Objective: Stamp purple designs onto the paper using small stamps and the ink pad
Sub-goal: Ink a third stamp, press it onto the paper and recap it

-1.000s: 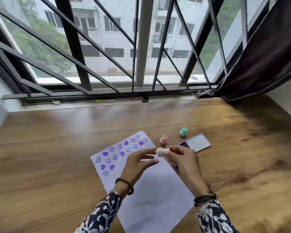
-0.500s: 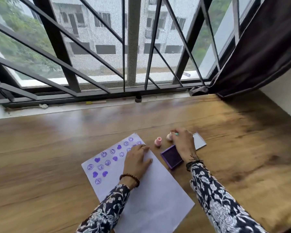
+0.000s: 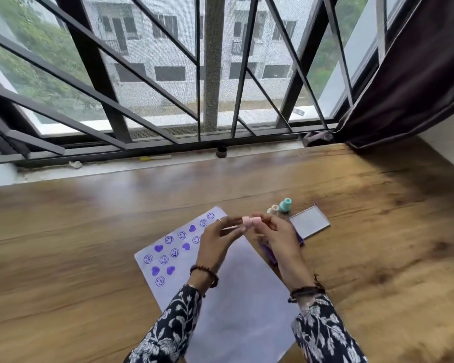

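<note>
A white paper [image 3: 236,305] lies on the wooden table, its upper left part covered with purple smileys and hearts. Above it my left hand [image 3: 218,241] and my right hand [image 3: 278,237] both hold a small pink stamp [image 3: 251,221] between their fingertips. A cream stamp [image 3: 272,209] and a teal stamp [image 3: 285,205] stand upright behind my right hand. The purple ink pad [image 3: 269,254] is mostly hidden under my right hand, and its open lid [image 3: 309,222] lies to the right.
The wooden table [image 3: 76,258] runs to a window sill with black metal bars [image 3: 110,106]. A dark curtain [image 3: 414,82] hangs at the right. A small black cylinder [image 3: 221,151] and a yellow stick [image 3: 155,158] lie on the sill.
My right hand left the cream stamp beside the teal one and took up the pink stamp. My left hand lifted off the paper and joined it on the pink stamp.
</note>
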### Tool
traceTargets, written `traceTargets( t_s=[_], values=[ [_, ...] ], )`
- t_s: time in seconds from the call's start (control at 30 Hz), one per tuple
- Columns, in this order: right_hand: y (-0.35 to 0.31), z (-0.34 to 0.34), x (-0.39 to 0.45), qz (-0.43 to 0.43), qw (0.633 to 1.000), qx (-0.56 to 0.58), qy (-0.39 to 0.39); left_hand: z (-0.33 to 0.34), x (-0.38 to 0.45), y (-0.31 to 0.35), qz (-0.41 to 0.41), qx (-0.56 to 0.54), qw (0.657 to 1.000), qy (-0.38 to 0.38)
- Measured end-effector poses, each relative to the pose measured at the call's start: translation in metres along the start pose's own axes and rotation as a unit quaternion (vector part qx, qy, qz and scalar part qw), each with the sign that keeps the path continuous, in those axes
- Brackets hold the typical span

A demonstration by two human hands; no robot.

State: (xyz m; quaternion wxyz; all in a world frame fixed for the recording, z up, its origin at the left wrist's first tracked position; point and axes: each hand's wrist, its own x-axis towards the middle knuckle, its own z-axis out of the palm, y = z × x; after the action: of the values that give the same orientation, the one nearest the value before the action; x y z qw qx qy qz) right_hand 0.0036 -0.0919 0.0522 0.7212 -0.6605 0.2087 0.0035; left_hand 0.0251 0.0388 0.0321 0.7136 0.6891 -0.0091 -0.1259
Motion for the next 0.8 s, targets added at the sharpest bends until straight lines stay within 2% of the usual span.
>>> traceTargets(
  t_s=[0.1,0.27,0.4,0.47,0.53,0.63,0.7,0.73,0.8],
  values=[
    [0.0,-0.004,-0.01,0.015,0.998,0.069,-0.001,0.007,-0.007,0.006,-0.005,-0.047,0.999,0.012],
    [0.001,-0.003,-0.017,0.055,0.983,0.173,-0.002,0.015,-0.012,0.014,0.057,0.005,0.998,0.02],
    [0.002,-0.002,-0.018,0.144,0.939,0.312,0.009,0.01,-0.013,0.013,0.087,0.029,0.996,0.013],
    [0.002,-0.007,-0.021,0.165,0.923,0.349,0.009,0.01,-0.015,0.008,0.081,0.036,0.996,0.013],
    [0.004,-0.019,-0.023,0.167,0.922,0.35,0.025,0.013,-0.017,0.0,0.064,0.042,0.997,0.008],
    [0.006,-0.042,-0.022,0.114,0.964,0.23,0.076,0.019,-0.017,-0.012,0.032,0.076,0.997,-0.009],
    [0.01,-0.051,-0.023,0.063,0.991,0.035,0.115,0.018,-0.016,-0.016,0.015,0.078,0.996,-0.032],
    [0.012,-0.054,-0.023,0.034,0.988,-0.076,0.133,0.017,-0.016,-0.017,0.003,0.061,0.997,-0.047],
    [0.012,-0.056,-0.027,-0.052,0.952,-0.268,0.138,0.018,-0.014,-0.019,-0.016,0.032,0.997,-0.071]
  ],
)
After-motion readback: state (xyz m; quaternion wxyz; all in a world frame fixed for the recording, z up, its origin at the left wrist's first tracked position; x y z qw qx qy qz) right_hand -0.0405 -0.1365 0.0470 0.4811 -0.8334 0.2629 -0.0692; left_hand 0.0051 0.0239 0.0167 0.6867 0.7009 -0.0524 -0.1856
